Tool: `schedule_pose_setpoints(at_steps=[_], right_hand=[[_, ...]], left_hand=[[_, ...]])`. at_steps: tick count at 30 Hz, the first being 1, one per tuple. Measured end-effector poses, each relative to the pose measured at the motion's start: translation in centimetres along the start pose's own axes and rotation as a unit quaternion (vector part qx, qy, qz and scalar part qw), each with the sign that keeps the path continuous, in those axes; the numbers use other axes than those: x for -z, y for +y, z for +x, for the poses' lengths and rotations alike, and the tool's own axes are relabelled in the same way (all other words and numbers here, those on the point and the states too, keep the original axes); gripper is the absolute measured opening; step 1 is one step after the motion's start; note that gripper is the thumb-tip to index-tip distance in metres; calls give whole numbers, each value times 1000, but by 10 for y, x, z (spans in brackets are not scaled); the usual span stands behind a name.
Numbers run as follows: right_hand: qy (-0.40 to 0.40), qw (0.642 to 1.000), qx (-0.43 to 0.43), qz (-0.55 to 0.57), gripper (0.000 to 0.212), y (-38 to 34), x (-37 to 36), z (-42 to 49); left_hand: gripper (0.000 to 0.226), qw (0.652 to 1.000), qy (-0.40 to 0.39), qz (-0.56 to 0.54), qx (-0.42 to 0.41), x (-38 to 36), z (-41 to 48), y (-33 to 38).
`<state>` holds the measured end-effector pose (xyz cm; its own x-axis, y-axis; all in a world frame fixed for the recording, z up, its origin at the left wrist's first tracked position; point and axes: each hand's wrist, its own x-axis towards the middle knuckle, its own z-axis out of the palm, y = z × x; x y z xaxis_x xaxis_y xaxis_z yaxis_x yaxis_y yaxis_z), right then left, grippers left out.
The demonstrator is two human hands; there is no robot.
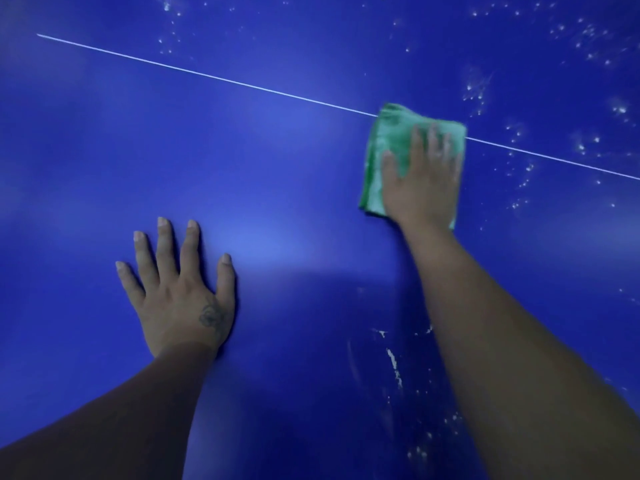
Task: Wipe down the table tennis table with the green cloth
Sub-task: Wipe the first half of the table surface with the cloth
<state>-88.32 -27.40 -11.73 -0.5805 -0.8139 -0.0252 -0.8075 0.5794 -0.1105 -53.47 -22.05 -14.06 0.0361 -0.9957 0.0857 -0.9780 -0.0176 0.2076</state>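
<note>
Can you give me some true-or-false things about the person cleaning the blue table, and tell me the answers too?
1. The right hand presses flat on the green cloth. True.
2. The left hand holds a second cloth. False: it rests flat on the bare blue table and holds nothing.
3. The green cloth lies across the thin white line. True.
4. The white specks are mostly around the left hand. False: they lie mostly on the right side of the table, beyond and near the right arm.
</note>
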Motion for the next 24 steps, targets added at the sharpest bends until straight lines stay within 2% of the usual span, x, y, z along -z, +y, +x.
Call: schedule_pose_setpoints(at_steps=[5,11,14,19,22,24], right_hand=[[-15,994,-104,17,78,48,12,-1],[-3,987,-160,11,79,18,5,-34],[-4,993,-114,9,79,-27,-2,-58],[5,999,25,26,77,-94,-16,-118],[11,994,103,38,74,-81,-18,-146],[15,991,124,42,72,-54,-16,-154]], left_hand=[[73,1000,1,3,2,1,1,-2],[73,1000,-8,5,-3,0,-1,1],[74,1000,-1,5,-5,0,0,-2],[74,1000,-4,-4,-1,5,1,1],[74,1000,-3,-5,-3,3,0,0],[73,1000,0,-6,-4,1,-1,-1]])
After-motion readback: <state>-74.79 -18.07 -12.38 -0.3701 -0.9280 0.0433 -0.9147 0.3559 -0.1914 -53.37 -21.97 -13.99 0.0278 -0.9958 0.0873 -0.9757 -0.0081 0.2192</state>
